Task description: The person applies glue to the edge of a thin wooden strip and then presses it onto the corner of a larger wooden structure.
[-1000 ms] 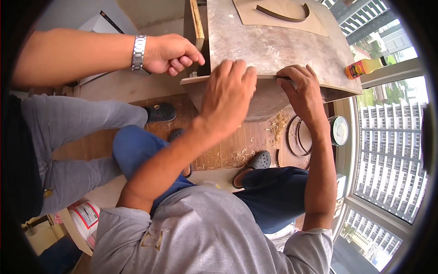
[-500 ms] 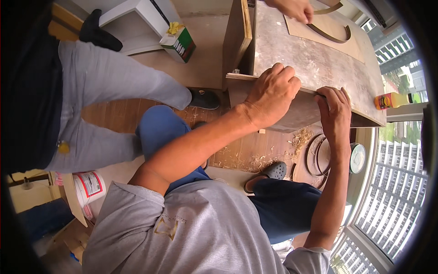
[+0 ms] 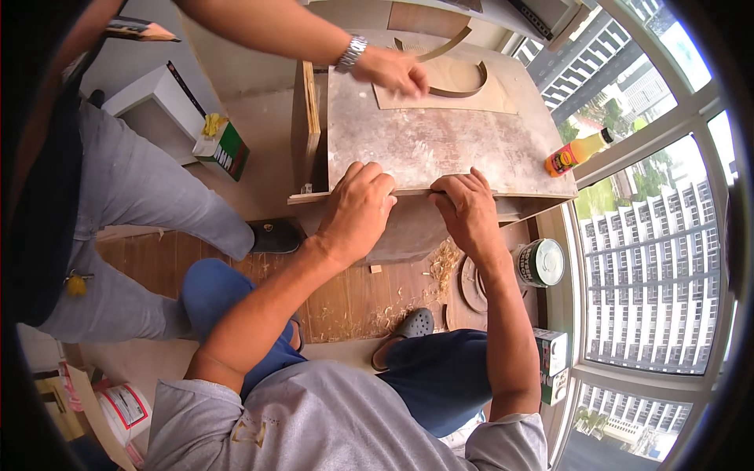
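Note:
A plywood box (image 3: 440, 141) with a whitish, scuffed top has a thin pale strip along its front edge (image 3: 306, 198). My left hand (image 3: 353, 216) is closed on that edge near the middle, fingers curled. My right hand (image 3: 467, 216) grips the same edge farther right, thumb below and fingers over it. What lies under my fingertips is hidden. A cardboard sheet (image 3: 440, 106) and curved dark strips (image 3: 452, 93) lie on the top, with a co-worker's hand (image 3: 397, 74) just beside them. A yellow bottle (image 3: 577, 151) rests at the top's right side.
The co-worker's legs (image 3: 149, 173) stand at my left, near a white cabinet (image 3: 153, 110) and a green carton (image 3: 220, 149). Wood shavings (image 3: 442, 267) lie on the floor by round rings and a can (image 3: 540, 261). A window (image 3: 644, 275) runs along the right.
The co-worker's hand has moved from the box's left side onto the top by the curved strips, which have shifted. My hands stay on the front edge. The view has shifted.

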Demonstrator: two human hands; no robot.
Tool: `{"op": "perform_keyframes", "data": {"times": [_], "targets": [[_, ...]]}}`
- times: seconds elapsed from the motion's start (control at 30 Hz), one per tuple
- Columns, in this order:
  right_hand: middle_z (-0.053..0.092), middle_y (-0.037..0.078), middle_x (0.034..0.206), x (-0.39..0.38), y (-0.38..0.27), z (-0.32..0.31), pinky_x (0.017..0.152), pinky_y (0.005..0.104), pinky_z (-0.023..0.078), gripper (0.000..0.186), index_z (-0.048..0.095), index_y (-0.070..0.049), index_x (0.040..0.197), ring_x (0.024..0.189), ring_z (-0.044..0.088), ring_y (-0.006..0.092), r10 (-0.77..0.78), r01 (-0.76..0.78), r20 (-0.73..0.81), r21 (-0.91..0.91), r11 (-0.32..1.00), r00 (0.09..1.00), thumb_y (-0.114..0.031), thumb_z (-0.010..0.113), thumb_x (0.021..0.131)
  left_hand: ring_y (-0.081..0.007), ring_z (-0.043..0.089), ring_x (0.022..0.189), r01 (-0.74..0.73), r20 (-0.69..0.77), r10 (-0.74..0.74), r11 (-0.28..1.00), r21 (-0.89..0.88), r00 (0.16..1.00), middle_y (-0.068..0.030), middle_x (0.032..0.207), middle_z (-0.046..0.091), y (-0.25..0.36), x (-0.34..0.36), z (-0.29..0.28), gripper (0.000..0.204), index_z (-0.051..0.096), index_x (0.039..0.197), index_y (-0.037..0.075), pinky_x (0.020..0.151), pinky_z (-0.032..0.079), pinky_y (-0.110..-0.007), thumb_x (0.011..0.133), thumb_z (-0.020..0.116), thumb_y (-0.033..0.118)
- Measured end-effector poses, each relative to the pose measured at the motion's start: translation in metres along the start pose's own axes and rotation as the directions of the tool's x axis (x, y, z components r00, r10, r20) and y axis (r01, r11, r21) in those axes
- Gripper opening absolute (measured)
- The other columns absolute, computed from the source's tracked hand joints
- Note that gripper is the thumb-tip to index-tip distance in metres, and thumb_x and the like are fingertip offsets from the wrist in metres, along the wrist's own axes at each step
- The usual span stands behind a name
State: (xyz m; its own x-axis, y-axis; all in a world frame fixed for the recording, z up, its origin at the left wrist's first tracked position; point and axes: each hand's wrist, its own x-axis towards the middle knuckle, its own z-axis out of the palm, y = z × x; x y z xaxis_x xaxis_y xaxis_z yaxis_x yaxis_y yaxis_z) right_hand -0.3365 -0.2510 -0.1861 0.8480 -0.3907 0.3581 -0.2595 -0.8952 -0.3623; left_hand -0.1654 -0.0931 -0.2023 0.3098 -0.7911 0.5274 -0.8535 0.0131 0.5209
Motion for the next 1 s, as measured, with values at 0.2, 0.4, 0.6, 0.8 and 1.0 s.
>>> {"op": "perform_keyframes", "data": {"times": [0.2, 0.4, 0.6, 0.8, 1.0], "targets": [[0.074, 0.009, 0.104, -0.002, 0.001, -0.002, 0.120, 0.0560, 0.037, 0.014, 0.072, -0.009, 0.108, 0.107, 0.068, 0.0309, -0.005, 0.005, 0.016, -0.028, 1.000, 1.000, -0.018, 0.072, 0.097, -0.0338, 0.061, 0.105, -0.006, 0.033, 0.004, 0.998, 0.055, 0.999, -0.0140, 0.105, 0.064, -0.002, -0.001, 0.000, 0.014, 0.068, 0.096, 0.003, 0.096, 0.051, -0.044, 0.087, 0.078, 0.007], [0.076, 0.011, 0.103, 0.003, 0.021, -0.019, 0.108, 0.0484, 0.045, 0.015, 0.077, -0.006, 0.103, 0.106, 0.070, 0.0325, 0.025, -0.025, -0.032, -0.010, 1.000, 0.999, -0.018, 0.075, 0.094, -0.0344, 0.060, 0.100, -0.062, -0.065, 0.066, 0.996, 0.070, 0.996, -0.0128, 0.102, 0.063, -0.001, -0.001, 0.004, 0.018, 0.070, 0.097, 0.003, 0.090, 0.050, -0.046, 0.083, 0.081, 0.005], [0.077, 0.012, 0.100, 0.002, 0.028, -0.019, 0.100, 0.0443, 0.048, 0.014, 0.078, -0.005, 0.102, 0.099, 0.071, 0.0320, 0.016, -0.014, -0.027, 0.066, 0.998, 1.000, -0.016, 0.076, 0.093, -0.0325, 0.059, 0.098, -0.031, -0.014, 0.035, 0.974, 0.223, 0.999, -0.0105, 0.101, 0.063, 0.001, 0.000, 0.001, 0.020, 0.072, 0.097, 0.003, 0.089, 0.051, -0.044, 0.082, 0.083, 0.010], [0.076, 0.012, 0.103, -0.003, 0.027, -0.020, 0.109, 0.0487, 0.044, 0.015, 0.078, -0.006, 0.104, 0.101, 0.071, 0.0322, 0.186, -0.194, 0.055, 0.255, 0.947, 0.981, -0.016, 0.076, 0.093, -0.0308, 0.059, 0.102, -0.139, -0.015, 0.151, 0.944, 0.298, 0.988, -0.0098, 0.104, 0.062, 0.027, 0.004, 0.006, 0.025, 0.072, 0.100, 0.005, 0.092, 0.049, -0.045, 0.082, 0.084, 0.016], [0.075, 0.009, 0.109, -0.004, 0.032, -0.016, 0.119, 0.0570, 0.034, 0.017, 0.076, -0.009, 0.108, 0.109, 0.069, 0.0304, 0.058, -0.061, 0.051, 0.072, 0.996, 0.997, -0.019, 0.075, 0.094, -0.0307, 0.061, 0.105, -0.215, 0.121, 0.185, 0.918, 0.334, 0.975, -0.0122, 0.105, 0.064, 0.031, 0.031, 0.034, 0.012, 0.069, 0.094, 0.005, 0.093, 0.048, -0.045, 0.091, 0.075, 0.015]]}}
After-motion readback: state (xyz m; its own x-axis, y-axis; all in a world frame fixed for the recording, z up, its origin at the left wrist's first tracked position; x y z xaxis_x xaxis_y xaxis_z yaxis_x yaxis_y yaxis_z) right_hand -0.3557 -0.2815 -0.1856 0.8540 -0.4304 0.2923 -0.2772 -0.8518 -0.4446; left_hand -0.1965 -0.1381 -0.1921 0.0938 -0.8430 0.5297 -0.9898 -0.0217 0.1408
